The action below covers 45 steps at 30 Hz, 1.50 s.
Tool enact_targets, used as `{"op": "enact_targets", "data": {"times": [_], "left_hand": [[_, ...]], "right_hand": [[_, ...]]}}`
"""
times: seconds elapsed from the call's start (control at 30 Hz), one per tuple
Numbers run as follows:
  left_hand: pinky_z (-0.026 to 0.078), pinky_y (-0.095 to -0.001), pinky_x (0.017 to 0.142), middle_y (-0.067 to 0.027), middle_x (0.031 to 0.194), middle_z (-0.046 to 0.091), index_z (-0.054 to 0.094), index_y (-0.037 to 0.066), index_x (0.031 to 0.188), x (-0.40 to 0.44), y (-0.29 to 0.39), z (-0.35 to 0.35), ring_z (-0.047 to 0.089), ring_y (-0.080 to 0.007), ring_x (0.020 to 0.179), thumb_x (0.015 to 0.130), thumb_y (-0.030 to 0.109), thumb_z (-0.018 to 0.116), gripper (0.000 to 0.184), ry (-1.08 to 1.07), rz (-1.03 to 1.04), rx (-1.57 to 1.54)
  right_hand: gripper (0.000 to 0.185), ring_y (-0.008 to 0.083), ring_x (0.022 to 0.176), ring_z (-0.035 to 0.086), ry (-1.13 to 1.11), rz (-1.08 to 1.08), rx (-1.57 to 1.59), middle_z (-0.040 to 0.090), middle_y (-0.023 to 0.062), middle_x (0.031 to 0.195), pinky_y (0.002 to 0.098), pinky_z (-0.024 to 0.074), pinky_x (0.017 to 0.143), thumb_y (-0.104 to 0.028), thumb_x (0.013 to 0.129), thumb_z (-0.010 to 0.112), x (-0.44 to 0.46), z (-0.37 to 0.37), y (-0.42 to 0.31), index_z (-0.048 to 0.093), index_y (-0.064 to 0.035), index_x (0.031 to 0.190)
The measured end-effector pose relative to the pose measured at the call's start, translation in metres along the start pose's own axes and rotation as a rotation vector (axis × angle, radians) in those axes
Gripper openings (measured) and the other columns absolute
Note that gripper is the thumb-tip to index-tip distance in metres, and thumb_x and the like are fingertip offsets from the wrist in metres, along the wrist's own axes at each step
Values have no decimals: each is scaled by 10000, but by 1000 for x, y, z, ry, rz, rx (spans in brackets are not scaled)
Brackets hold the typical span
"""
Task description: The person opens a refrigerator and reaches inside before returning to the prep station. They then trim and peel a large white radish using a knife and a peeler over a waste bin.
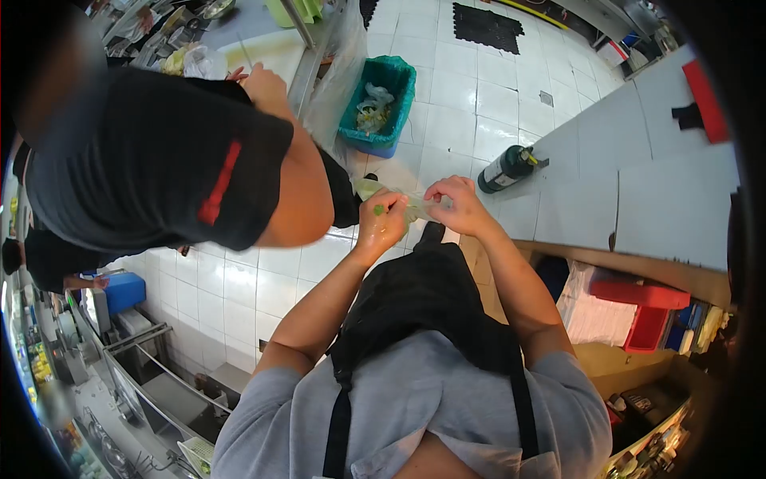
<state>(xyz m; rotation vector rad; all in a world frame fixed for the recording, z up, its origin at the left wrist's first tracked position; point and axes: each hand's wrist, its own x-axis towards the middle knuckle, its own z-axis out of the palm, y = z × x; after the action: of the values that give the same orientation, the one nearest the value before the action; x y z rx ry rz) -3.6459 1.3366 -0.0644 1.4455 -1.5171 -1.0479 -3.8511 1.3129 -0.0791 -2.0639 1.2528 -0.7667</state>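
Observation:
A thin, pale green translucent plastic bag [416, 209] is stretched between my two hands, in front of the black apron. My left hand [382, 223] is closed on the bag's left part, and a small green piece [378, 210] sticks to the back of this hand. At the bag's right side my right hand [458, 205] pinches its edge, thumb and fingers together. What the bag holds, if anything, I cannot make out.
A co-worker [159, 160] in black stands close on the left, hands at a white cutting board [267, 52]. Ahead is a teal-lined waste bin [405, 88]. A dark green cylinder [504, 169] stands right, beside white cabinets [586, 160].

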Motion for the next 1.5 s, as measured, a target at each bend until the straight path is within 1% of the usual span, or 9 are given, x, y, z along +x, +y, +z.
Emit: {"op": "enact_targets", "data": {"times": [0.27, 0.33, 0.4, 0.57, 0.73, 1.0, 1.1, 1.33, 1.5], "left_hand": [[416, -275, 480, -72, 692, 564, 689, -47, 851, 57, -11, 18, 561, -130, 508, 927, 135, 589, 221, 73, -77, -36], [414, -253, 482, -63, 729, 601, 699, -44, 882, 76, 1, 19, 556, -117, 526, 942, 130, 569, 226, 139, -412, -388], [408, -238, 482, -58, 742, 617, 695, -48, 930, 94, -4, 18, 549, -107, 535, 953, 125, 562, 220, 166, -454, -453], [405, -245, 487, -52, 674, 597, 690, -47, 947, 125, -1, 17, 548, -113, 533, 960, 135, 563, 222, 149, -463, -644], [409, -245, 490, -53, 649, 589, 692, -45, 927, 153, -9, 2, 548, -116, 528, 958, 140, 565, 226, 185, -485, -621], [426, -250, 481, -65, 664, 594, 696, -40, 912, 186, -44, -11, 559, -127, 529, 956, 122, 563, 213, 202, -433, -555], [431, -252, 483, -59, 661, 581, 696, -42, 902, 206, -42, -7, 562, -130, 536, 952, 106, 561, 207, 197, -431, -508], [423, -257, 503, -62, 640, 586, 702, -31, 917, 275, -32, 23, 542, -128, 539, 955, 124, 554, 218, 290, -554, -534], [429, -253, 493, -44, 684, 576, 697, -22, 890, 352, -16, 68, 553, -114, 538, 954, 134, 568, 213, 178, -579, -452]], "right_hand": [[69, 193, 872, 600, -195, 149, 577, 650, 56, 848, 350, 466, 839, -66, 790, 705, 101, -41, 55, 643, -57, 819], [64, 156, 902, 586, -88, -192, 14, 634, 27, 898, 312, 472, 831, -36, 825, 680, 123, -44, 63, 617, -45, 829], [59, 131, 903, 566, -194, 128, 636, 607, 3, 937, 293, 464, 841, -32, 865, 654, 150, -51, 70, 604, -63, 875], [71, 146, 854, 577, -213, 137, 582, 583, 3, 871, 276, 468, 770, -138, 960, 571, 209, -42, 114, 550, -77, 931], [88, 174, 816, 622, 64, 555, 1160, 624, 67, 902, 329, 537, 755, -171, 1015, 493, 266, -67, 139, 508, -87, 1036], [323, 251, 991, 603, 525, 605, 1252, 589, 164, 1113, 407, 512, 893, -272, 995, 534, 379, -52, 204, 463, -13, 1175], [797, 316, 1228, 470, 382, 860, 685, 456, 266, 1339, 466, 348, 1056, -533, 926, 540, 398, -34, 222, 237, -1, 1436], [570, 223, 938, 644, -230, 948, 730, 650, 152, 1083, 354, 500, 801, -447, 949, 542, 357, -40, 331, 499, 4, 1294], [601, 254, 1018, 642, -635, 875, 520, 639, 169, 1150, 395, 508, 826, -340, 852, 672, 337, -89, 399, 470, -93, 1361]]}}
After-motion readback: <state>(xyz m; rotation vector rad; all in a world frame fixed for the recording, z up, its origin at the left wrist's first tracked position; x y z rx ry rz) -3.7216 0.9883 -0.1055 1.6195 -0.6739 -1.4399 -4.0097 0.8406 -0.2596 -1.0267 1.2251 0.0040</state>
